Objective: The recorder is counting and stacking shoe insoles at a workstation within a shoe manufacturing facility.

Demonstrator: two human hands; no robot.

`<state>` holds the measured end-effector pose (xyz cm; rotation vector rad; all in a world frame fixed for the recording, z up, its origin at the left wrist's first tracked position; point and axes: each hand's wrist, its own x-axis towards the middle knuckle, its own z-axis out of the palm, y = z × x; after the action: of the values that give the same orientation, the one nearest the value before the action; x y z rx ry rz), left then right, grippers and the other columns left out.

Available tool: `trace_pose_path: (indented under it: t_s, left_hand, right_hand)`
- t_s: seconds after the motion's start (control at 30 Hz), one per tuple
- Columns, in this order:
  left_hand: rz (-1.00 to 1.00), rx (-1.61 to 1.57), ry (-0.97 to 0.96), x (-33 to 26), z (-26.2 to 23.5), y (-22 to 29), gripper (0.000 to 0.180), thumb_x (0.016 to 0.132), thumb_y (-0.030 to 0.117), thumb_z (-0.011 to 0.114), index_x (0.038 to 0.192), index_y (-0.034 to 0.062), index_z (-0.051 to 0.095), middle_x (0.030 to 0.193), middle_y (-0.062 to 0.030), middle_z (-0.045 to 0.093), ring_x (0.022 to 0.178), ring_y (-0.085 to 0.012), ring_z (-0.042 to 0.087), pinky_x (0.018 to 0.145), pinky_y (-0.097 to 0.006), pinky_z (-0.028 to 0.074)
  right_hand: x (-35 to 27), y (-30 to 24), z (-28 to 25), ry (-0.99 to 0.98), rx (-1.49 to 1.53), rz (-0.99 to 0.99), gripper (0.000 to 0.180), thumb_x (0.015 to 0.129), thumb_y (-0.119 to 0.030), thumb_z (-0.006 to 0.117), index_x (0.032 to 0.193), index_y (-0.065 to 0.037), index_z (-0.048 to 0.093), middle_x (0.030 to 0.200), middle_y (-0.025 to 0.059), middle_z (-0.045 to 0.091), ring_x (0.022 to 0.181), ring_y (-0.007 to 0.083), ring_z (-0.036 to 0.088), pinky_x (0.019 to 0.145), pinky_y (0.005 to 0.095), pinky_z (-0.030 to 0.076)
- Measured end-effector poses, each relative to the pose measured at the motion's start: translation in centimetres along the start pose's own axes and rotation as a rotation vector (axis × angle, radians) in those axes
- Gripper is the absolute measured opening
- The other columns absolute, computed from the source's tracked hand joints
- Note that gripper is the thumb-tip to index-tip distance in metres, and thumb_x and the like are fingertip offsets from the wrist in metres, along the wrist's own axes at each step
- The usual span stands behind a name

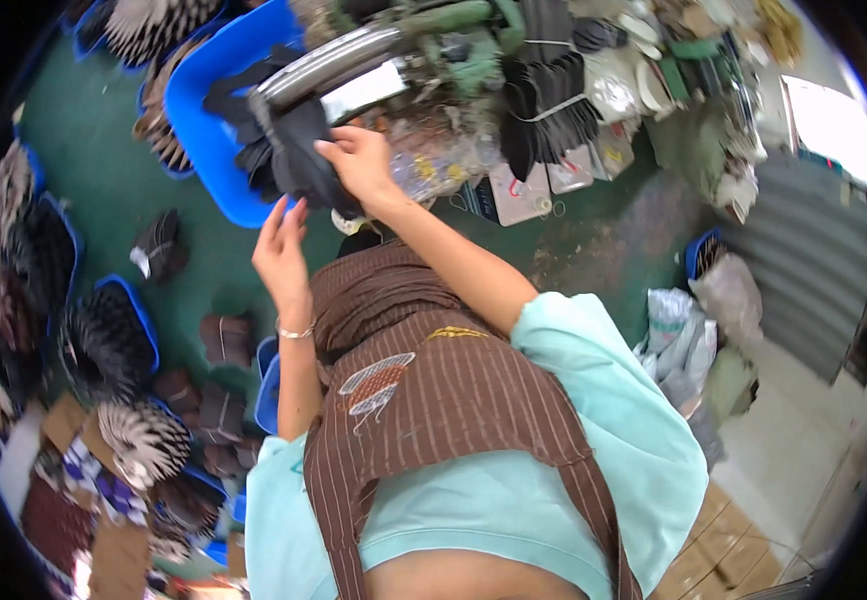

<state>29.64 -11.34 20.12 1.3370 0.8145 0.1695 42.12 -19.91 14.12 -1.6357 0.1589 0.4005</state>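
Note:
A dark grey, flexible piece [305, 165] hangs over the end of a shiny metal machine arm [328, 66]; its exact kind is unclear. My right hand [361, 165] is closed on the right edge of this piece, thumb and fingers pressed together. Just below its lower edge is my left hand [281, 250], fingers stretched and apart; whether the fingertips touch the piece I cannot tell. Behind the piece, a blue bin [198, 110] contains more dark pieces [238, 95], partly hidden by the machine arm and the held piece.
Green machine parts [453, 60] stand ahead, with tied black pieces [553, 105] to their right. Blue bins with fanned stacks [103, 340] and brown bundles [226, 340] lie at the left on the green floor [223, 250]. Plastic sacks [678, 340] rest at the right.

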Motion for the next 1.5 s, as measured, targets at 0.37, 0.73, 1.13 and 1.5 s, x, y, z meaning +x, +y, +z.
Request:
trace_pose_path:
  t_s: [0.37, 0.73, 1.13, 1.5]
  left_hand:
    - [-0.216, 0.185, -0.22, -0.3, -0.1, -2.3, 0.035, 0.091, 0.017, 0.055, 0.123, 0.0023, 0.052, 0.106, -0.0095, 0.065, 0.095, -0.0133, 0.06, 0.082, -0.025, 0.046]
    - [-0.283, 0.335, -0.552, 1.1, 18.6, -2.4, 0.052, 0.087, 0.02, 0.062, 0.132, 0.004, 0.042, 0.114, -0.0105, 0.061, 0.101, -0.0148, 0.057, 0.086, -0.028, 0.045]
    - [-0.351, 0.156, -0.378, 5.9, 38.4, -13.6, 0.08, 0.07, 0.017, 0.078, 0.133, 0.0006, 0.032, 0.131, -0.0123, 0.043, 0.119, -0.0207, 0.042, 0.099, -0.03, 0.033]
    - [-0.676, -0.073, -0.349, 7.2, 35.8, -14.1, 0.018, 0.067, 0.009, 0.056, 0.084, 0.0042, 0.058, 0.084, -0.001, 0.058, 0.081, -0.0152, 0.053, 0.079, -0.031, 0.041]
  right_hand:
    - [-7.3, 1.7, -15.1, -0.172, -0.045, 0.344, 0.017, 0.082, -0.009, 0.06, 0.096, -0.001, 0.066, 0.083, 0.0086, 0.068, 0.068, 0.0122, 0.065, 0.059, 0.0249, 0.051]
    - [3.1, 2.4, -41.8, 0.662, -0.454, 0.031, 0.024, 0.076, -0.006, 0.059, 0.098, -0.006, 0.067, 0.092, 0.0136, 0.066, 0.085, 0.023, 0.062, 0.079, 0.0338, 0.047]
    - [12.1, 5.6, -49.8, 0.279, -0.408, -0.24, 0.024, 0.069, 0.006, 0.056, 0.087, -0.006, 0.067, 0.099, 0.0159, 0.063, 0.106, 0.034, 0.056, 0.087, 0.0401, 0.046]
    - [1.9, -7.8, -48.4, 0.092, -0.585, -0.642, 0.029, 0.063, 0.003, 0.059, 0.09, -0.002, 0.067, 0.089, 0.0088, 0.064, 0.087, 0.0234, 0.059, 0.072, 0.032, 0.05]
